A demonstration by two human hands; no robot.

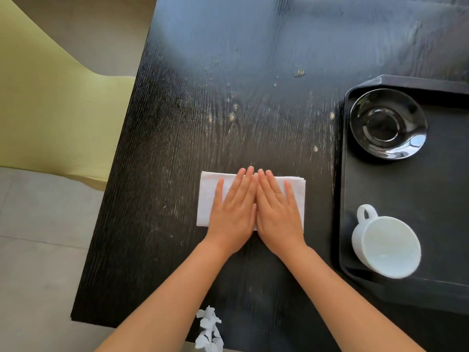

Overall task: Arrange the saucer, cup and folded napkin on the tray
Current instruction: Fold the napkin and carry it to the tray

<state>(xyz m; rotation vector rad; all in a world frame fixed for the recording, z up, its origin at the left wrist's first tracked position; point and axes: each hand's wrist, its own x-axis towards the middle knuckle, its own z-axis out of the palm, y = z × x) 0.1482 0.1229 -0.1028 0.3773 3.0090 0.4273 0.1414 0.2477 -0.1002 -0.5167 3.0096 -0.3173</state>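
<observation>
At centre frame, the left hand [232, 212] and right hand [278, 212] lie side by side, fingers [245, 185] flat, outstretched and gripping nothing, palms pressing the folded white cloth napkin [209, 199] onto the dark wood-grain table [177, 123]. At the right edge sits the black rectangular tray [396, 199], holding the glossy black saucer [388, 123] in its upper part and the white handled cup [385, 247] lower down, the two well apart. The step looks like creasing the napkin; next likely calls for pinching it up and carrying it right onto bare tray.
</observation>
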